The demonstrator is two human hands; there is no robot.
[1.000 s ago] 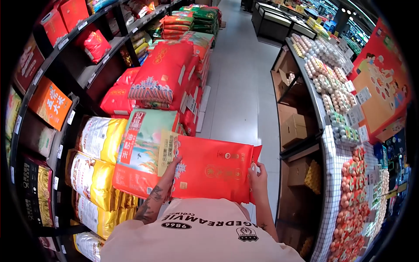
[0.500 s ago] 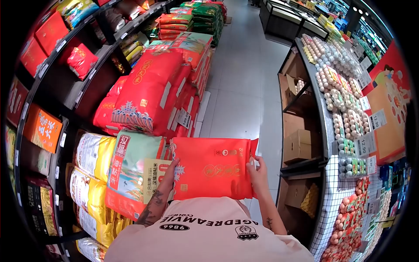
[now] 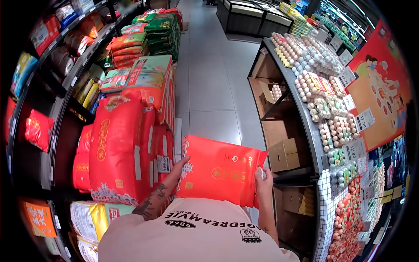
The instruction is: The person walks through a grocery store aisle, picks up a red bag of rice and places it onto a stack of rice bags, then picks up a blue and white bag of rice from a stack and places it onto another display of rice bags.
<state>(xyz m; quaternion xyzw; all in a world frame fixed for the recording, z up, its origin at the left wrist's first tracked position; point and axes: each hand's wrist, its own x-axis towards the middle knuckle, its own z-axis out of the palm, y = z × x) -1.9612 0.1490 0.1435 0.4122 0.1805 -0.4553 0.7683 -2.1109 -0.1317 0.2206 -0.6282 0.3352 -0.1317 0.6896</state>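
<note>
Squarely before the pale T-shirt [image 3: 196,240], a red rice bag [image 3: 220,170] with gold lettering is held up, clear of the grey tiled floor [image 3: 209,78]. The left grip [image 3: 180,168] is closed about the bag's left edge, thumb on the printed face and most of the fingers hidden; the right grip [image 3: 263,182] is closed on the opposite edge, its fingers partly out of sight too.

Around this stretches a supermarket aisle, its tiles shining where light catches them. To the left, dark shelving [image 3: 65,94] carries packets, and large red rice sacks [image 3: 115,148] are piled alongside; beyond them rise green sacks [image 3: 162,37]. To the right, a grey tabletop [image 3: 301,115] bears packed eggs [image 3: 323,83] in rows, with price cards [image 3: 364,118] standing among them and a cardboard box [image 3: 283,155] in a compartment below. Nearer, a checked cloth [image 3: 325,205] lies beside red-wrapped eggs [image 3: 349,214]. A red and orange poster [image 3: 384,91] slants behind, and black display units [image 3: 248,19] stand at the far end.
</note>
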